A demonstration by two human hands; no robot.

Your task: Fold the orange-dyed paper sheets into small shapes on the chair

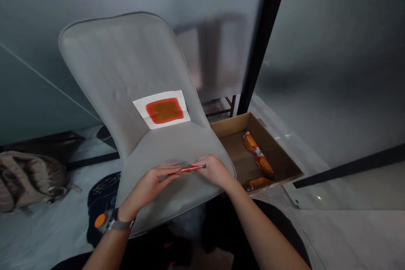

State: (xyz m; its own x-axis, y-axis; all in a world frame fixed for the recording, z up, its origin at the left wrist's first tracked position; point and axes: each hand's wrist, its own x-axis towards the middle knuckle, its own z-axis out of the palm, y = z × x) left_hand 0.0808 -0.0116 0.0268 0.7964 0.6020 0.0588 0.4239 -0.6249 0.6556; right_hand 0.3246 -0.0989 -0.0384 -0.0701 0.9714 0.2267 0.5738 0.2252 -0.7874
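Over the front of the grey chair seat [177, 143], both my hands hold a thin red and white folded paper piece [190, 169], seen nearly edge-on. My left hand [158, 179] closes on its left end, thumb below and fingers on top. The right end is pinched in my right hand [217, 171], whose fingertips are partly hidden. Behind them, a white sheet [186, 112] with an orange-brown, red-edged rectangle leans against the backrest [123, 55]. It has a faint crease across it.
Right of the chair stands an open cardboard box [228, 124] with several red and orange folded pieces [259, 156] inside. A backpack [28, 181] lies on the floor at left, and an orange-capped bottle [101, 220] is near my left wrist. Frosted glass panels [332, 71] stand behind.
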